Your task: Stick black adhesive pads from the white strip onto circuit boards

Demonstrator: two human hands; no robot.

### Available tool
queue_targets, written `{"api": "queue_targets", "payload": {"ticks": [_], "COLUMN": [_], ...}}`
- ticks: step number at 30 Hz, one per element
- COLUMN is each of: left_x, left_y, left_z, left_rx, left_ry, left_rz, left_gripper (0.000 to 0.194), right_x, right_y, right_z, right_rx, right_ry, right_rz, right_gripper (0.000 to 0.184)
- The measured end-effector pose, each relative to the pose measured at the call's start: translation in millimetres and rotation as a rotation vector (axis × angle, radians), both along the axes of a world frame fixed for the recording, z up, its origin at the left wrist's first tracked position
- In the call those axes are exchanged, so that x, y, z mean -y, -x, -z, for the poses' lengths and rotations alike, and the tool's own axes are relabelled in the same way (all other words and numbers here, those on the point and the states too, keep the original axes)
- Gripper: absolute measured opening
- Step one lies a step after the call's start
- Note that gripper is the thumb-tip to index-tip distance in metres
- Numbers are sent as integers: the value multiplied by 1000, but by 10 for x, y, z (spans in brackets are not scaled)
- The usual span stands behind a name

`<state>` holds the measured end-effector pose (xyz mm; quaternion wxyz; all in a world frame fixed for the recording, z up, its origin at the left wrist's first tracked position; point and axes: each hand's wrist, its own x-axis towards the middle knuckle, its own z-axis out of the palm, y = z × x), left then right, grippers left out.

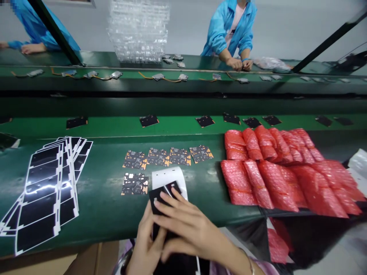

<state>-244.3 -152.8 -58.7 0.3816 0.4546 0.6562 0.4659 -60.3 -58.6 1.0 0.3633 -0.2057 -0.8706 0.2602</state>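
Observation:
Both hands meet at the near edge of the green bench (114,214). My left hand (147,244) grips a black adhesive sheet (160,194) from below, thumb along its left edge. My right hand (187,225) lies over the same sheet, fingers pressed on its black face. The sheet sits on a white backing strip (169,176) that curls up behind it. Several circuit boards (169,156) lie in a row just beyond, with one more board (134,184) left of my hands.
A fanned stack of black-and-white sticker sheets (47,187) lies at left. Several red bubble-wrap packets (281,168) are piled at right. Black pieces (205,121) ride the green conveyor. Across it, people in blue coats (231,26) work beside a stack of clear trays (139,30).

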Motion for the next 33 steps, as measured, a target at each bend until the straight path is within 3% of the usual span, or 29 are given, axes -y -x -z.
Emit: {"api": "queue_targets", "payload": {"ticks": [1, 3, 5, 7, 10, 13, 18, 21, 23, 26, 28, 29, 31, 33], "left_x": [-17, -36, -31, -16, -5, -20, -34, -24, -14, -19, -52, -76, -131, -178], "left_y": [37, 90, 116, 123, 112, 94, 59, 30, 24, 54, 83, 90, 83, 60], "left_z": [-22, -74, -119, -140, -124, -72, 17, 43, 56, 66, 47, 25, -42, -121], "left_rx": [17, 35, 43, 45, 37, 35, 42, 32, 13, -81, -165, -207, -290, -379], "left_ry": [24, 68, 78, 82, 76, 30, 98, 123, 97, 44, 11, -10, -48, -64], "left_rz": [0, 52, 85, 112, 169, 219, 224, 229, 266, 360, 443, 479, 533, 526], "left_gripper": [48, 46, 45, 44, 41, 40, 42, 42, 41, 39, 41, 43, 48, 52], "right_x": [-147, -524, -886, -1072, -899, -431, 98, 220, 265, 300, 314, 321, 328, 310], "right_y": [-45, -202, -393, -540, -607, -544, -415, -412, -431, -430, -397, -378, -360, -400], "right_z": [19, 148, 379, 641, 922, 1001, 919, 760, 594, 336, 217, 178, 132, 125], "right_rx": [-9, -3, 219, 513, 683, 686, 632, 424, 154, -248, -374, -394, -365, -310], "right_ry": [65, 190, 193, 150, 48, -2, 39, 163, 342, 744, 970, 1024, 996, 847], "right_rz": [20, 289, 609, 734, 789, 823, 823, 825, 811, 577, 420, 408, 509, 655], "right_gripper": [47, 49, 46, 44, 47, 51, 46, 39, 35, 37, 38, 37, 37, 33]}}
